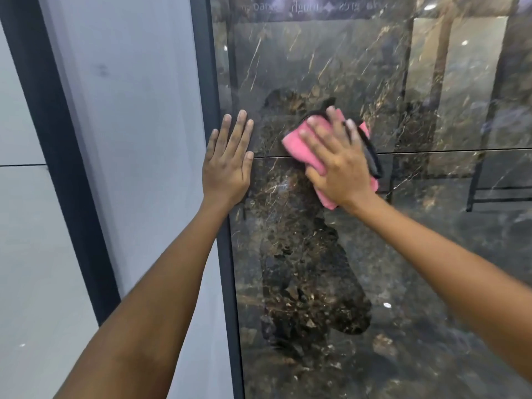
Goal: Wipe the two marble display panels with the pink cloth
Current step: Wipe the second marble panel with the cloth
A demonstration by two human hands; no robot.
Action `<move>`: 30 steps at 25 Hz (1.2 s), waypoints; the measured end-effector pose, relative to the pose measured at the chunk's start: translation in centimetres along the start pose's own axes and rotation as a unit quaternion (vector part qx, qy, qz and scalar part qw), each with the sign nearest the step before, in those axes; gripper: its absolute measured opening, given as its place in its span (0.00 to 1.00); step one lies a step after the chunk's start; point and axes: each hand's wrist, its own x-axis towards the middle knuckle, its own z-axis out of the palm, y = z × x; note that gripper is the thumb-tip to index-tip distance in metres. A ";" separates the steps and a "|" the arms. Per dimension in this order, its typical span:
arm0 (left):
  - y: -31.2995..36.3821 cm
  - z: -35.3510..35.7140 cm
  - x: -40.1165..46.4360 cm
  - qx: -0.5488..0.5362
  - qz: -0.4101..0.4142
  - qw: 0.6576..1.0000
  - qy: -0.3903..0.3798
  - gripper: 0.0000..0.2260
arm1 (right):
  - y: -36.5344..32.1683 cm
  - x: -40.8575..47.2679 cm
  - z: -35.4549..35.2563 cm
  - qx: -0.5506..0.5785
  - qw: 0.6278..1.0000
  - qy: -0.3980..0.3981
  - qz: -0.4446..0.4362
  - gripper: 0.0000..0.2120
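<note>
Pink cloth, folded into a thick pad with a black edge showing along its right side, is pressed flat against the dark marble panel by the right hand. The fingers of that hand are spread and straight over the cloth, with the palm laid on it; nothing is curled around it. The cloth is seen to straddle the thin horizontal seam that divides the upper part of the dark marble panel from the lower part, roughly at the middle of the view.

To the left of the cloth, the left hand is laid open and flat, fingers straight and close together and pointing upward. It is placed across the dark metal frame at the left edge of the marble, with the fingertips touching the polished stone and the heel of the hand over the frame. The two hands are near each other but apart.

The stone is dark brown and black with pale gold veins, and its glossy face is marked by reflections of lights and of the person. Beyond the frame, to the left, a pale grey panel is seen, bordered by a second dark upright strip.
</note>
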 end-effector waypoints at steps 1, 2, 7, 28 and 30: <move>0.0 0.0 0.0 0.003 0.002 1.000 0.001 0.23 | -1.6 -1.2 1.0 0.000 1.000 0.001 -0.031 0.29; 0.0 0.0 0.0 0.004 0.004 1.000 0.001 0.23 | -3.8 -4.3 2.3 0.003 0.992 -0.041 -0.118 0.29; 0.2 -0.3 -0.1 0.003 -0.002 1.000 -0.009 0.23 | -5.4 -14.6 2.0 -0.002 0.847 -0.243 -0.473 0.28; -0.3 1.0 -8.3 -0.003 0.055 0.998 -0.024 0.22 | -13.1 -17.8 6.2 0.056 0.956 -0.175 -0.230 0.28; -0.2 0.8 -8.4 -0.008 0.046 0.998 -0.033 0.22 | -14.1 -23.2 5.6 0.032 0.865 -0.301 -0.400 0.26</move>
